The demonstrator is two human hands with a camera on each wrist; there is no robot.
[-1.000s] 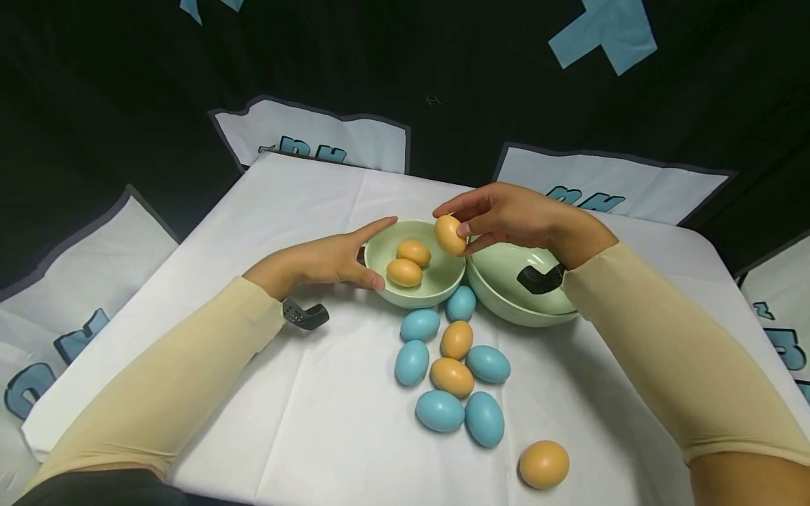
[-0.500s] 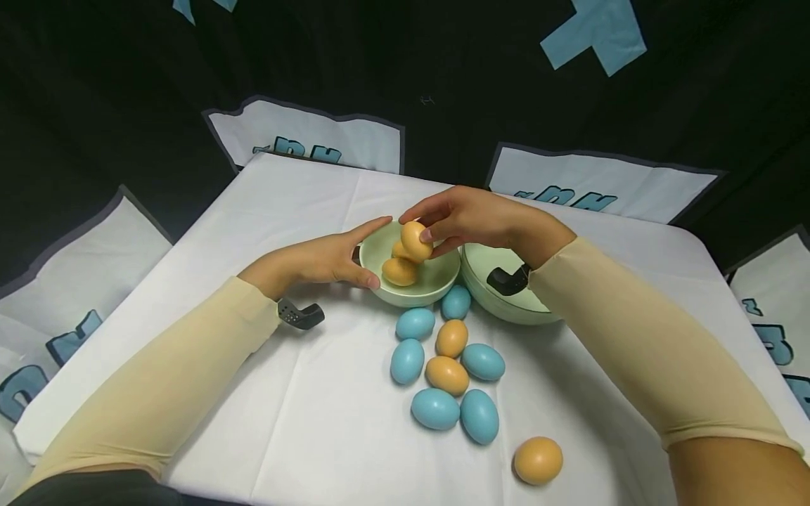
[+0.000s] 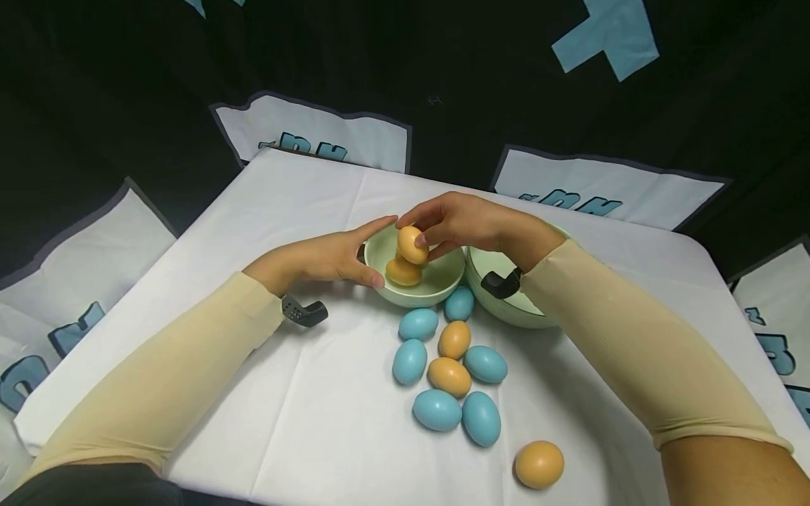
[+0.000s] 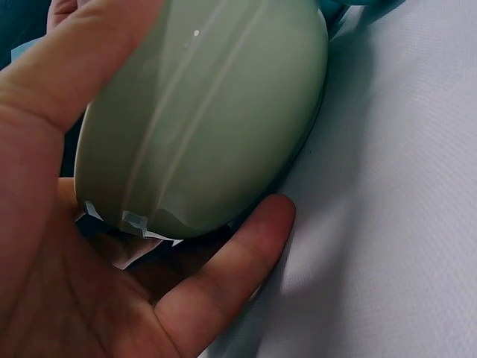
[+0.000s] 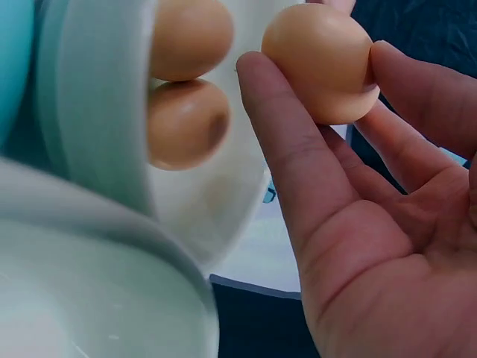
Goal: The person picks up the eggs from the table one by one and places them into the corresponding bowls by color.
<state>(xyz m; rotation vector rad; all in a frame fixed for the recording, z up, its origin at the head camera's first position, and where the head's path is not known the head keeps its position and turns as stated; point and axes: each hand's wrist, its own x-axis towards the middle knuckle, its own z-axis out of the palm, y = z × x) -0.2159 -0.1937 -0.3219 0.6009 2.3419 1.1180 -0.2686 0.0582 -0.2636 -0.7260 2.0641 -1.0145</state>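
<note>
Over the left pale green bowl [image 3: 436, 288], my right hand [image 3: 465, 223] pinches an orange egg [image 3: 413, 244] between thumb and fingertips. In the right wrist view the held egg [image 5: 317, 63] is beside the bowl's inside, where two more orange eggs [image 5: 186, 123] lie touching each other. In the head view the held egg partly covers these; the nearer one [image 3: 403, 272] shows below it. My left hand [image 3: 332, 256] grips the same bowl at its left side, thumb at the near rim, a finger along the far rim. The left wrist view shows fingers around the bowl's outer wall [image 4: 223, 112].
A second pale green bowl [image 3: 515, 313] stands against the first on the right, partly under my right forearm. Several blue eggs [image 3: 436, 410] and two orange eggs [image 3: 449, 377] cluster in front of the bowls. Another orange egg [image 3: 539, 464] lies apart near the front of the white table [image 3: 342, 450].
My right hand has carried the orange egg left from above the gap between the bowls, then slightly lower over the left bowl. The left hand keeps its place on the bowl.
</note>
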